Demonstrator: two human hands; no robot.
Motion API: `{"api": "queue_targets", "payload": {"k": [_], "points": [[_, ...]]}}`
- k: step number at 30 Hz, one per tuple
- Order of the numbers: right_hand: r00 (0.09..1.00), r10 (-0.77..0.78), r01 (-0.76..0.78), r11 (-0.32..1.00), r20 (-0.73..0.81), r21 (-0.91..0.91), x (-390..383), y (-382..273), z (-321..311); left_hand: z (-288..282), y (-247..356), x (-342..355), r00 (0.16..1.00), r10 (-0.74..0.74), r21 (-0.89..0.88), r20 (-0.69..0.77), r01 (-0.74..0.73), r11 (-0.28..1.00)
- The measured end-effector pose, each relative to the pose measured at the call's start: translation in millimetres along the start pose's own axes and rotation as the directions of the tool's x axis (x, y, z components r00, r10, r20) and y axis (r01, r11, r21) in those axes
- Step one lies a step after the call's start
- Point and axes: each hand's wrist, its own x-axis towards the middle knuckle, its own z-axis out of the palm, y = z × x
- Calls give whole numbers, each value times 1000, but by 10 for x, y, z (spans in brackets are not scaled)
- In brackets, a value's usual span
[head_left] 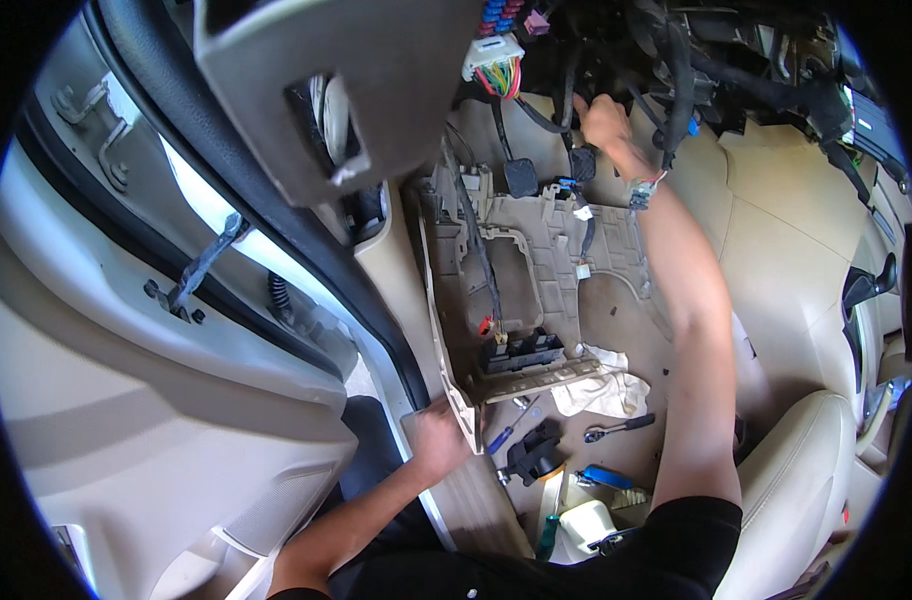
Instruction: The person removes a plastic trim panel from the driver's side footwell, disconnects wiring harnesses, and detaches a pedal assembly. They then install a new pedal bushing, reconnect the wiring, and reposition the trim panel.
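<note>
Beige plastic of the trim panel (561, 265) meets the left hand (442, 442), fingertips hidden, so I cannot tell whether they clamp; the right hand (605, 124), above the black pedals (583, 163), is equally unclear. The panel, below them, looks light and stiff, its tabs probably brittle; its long outer edge suits holding. Nearby lie a white cloth (608, 385) and a ratchet (618, 428)

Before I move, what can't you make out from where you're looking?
All in the head view:
- Right hand: its palm and anything it may hold, hidden by the back of the hand, amid shadow under the dashboard.
- Left hand: fingertips, hidden by the beige trim panel.
- Grey panel with a cutout: upper part, cut off by the top edge.
- Blue and red fuses: markings too small.
</note>
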Motion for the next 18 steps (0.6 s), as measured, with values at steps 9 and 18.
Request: {"api": "queue_targets", "payload": {"k": [9,18], "points": [[987,62,-94,970,145,224,80,48,-20,-66,116,76,985,132,144,-107,-116,983],[967,-38,-3,987,250,163,237,188,82,-88,97,21,999,-25,172,20,21,985]]}}
